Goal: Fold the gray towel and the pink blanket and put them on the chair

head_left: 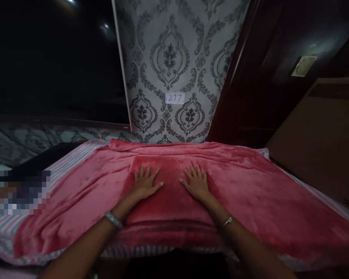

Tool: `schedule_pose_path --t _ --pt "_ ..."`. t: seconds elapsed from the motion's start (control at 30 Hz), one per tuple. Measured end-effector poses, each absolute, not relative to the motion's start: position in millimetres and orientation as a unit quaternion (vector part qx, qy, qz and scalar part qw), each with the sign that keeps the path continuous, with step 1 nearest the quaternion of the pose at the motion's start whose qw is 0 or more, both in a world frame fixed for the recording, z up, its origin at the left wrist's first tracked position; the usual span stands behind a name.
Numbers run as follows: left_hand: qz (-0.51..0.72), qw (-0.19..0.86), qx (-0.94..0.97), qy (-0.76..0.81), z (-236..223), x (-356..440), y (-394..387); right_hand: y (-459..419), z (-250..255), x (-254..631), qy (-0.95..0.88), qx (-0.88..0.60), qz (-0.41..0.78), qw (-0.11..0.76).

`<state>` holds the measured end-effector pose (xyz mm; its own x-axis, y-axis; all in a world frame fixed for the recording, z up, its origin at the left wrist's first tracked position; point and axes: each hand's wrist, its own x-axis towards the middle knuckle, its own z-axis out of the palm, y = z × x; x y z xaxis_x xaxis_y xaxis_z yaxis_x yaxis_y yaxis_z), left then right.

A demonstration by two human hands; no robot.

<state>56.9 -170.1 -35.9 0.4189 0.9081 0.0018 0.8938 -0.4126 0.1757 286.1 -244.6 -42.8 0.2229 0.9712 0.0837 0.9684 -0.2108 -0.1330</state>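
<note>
A plush pink-red blanket (250, 190) lies spread across the surface before me, with folds along its far edge and at its left. On its darker red middle section, my left hand (145, 184) rests flat with fingers spread, touching the fabric. My right hand (196, 183) lies flat in the same way, a short distance to the right. Neither hand grips anything. A striped cloth (68, 166) shows from beneath the blanket, mainly at the left and along the front edge.
A large dark screen (55, 62) stands at the back left. Patterned wallpaper (170, 58) bears a paper label (175, 98) reading 277. At the right are a dark red door-like panel (250, 97) and a brown box-like object (322, 128). A blurred patch hides something at the left.
</note>
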Motion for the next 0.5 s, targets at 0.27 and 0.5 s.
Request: schedule_pose_path --t 0.27,0.5 --pt "0.122 0.051 0.809 0.573 7.9 79.5 -147.4 -193.1 -5.4 261.2 -0.7 -0.709 -0.019 0.086" --pt "0.134 0.062 0.79 0.595 -53.2 77.3 -141.6 -154.7 -103.0 280.2 -0.769 -0.608 -0.142 0.134"
